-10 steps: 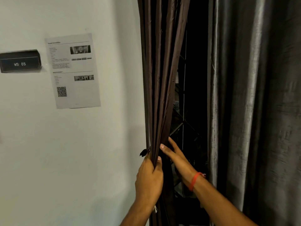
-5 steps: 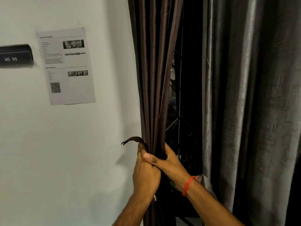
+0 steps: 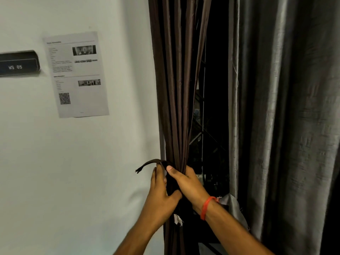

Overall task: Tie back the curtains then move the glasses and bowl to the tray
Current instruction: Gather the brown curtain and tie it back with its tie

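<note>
A dark brown curtain (image 3: pixel 176 89) hangs bunched into narrow folds beside the white wall. My right hand (image 3: pixel 187 183), with a red band at the wrist, wraps around the gathered bundle from the right. My left hand (image 3: pixel 160 196) grips the bundle from the left and pinches a dark tie-back strap (image 3: pixel 147 165), whose frayed end sticks out to the left. A grey curtain (image 3: pixel 283 126) hangs loose on the right. No glasses, bowl or tray are in view.
A printed sheet with a QR code (image 3: pixel 77 74) and a black "WS 05" plate (image 3: pixel 18 64) are fixed to the wall (image 3: pixel 73 172) on the left. A dark window gap with a metal grille (image 3: pixel 207 135) shows between the two curtains.
My right hand went from flat against the curtain to wrapped around the bundle. The strap end has come out further to the left, held by my left hand.
</note>
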